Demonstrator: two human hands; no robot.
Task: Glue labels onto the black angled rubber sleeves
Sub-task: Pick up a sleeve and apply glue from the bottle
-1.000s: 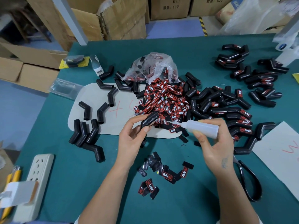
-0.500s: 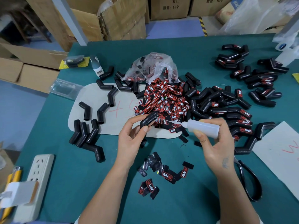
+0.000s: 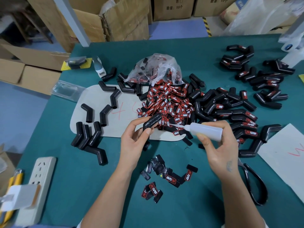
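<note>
My left hand (image 3: 134, 140) pinches a black angled rubber sleeve (image 3: 152, 121) above the table's middle. My right hand (image 3: 217, 145) grips a white glue bottle (image 3: 205, 130), its thin nozzle pointing left, the tip just short of the sleeve. Behind them lies a heap of red-and-black labels (image 3: 167, 102) spilling from a clear plastic bag (image 3: 156, 68). Several loose labels (image 3: 166, 176) lie on the green cloth between my forearms. Bare sleeves (image 3: 88, 134) sit at the left, labelled sleeves (image 3: 246, 119) at the right.
A white power strip (image 3: 37, 183) lies at the near left, black-handled scissors (image 3: 253, 183) at the near right beside a white sheet (image 3: 286, 153). A grey card (image 3: 118, 125) lies under the bare sleeves. Cardboard boxes (image 3: 115, 18) stand beyond the table's far edge.
The glue bottle's nozzle has drifted slightly away from the sleeve, to the right. Both hands otherwise stay in place.
</note>
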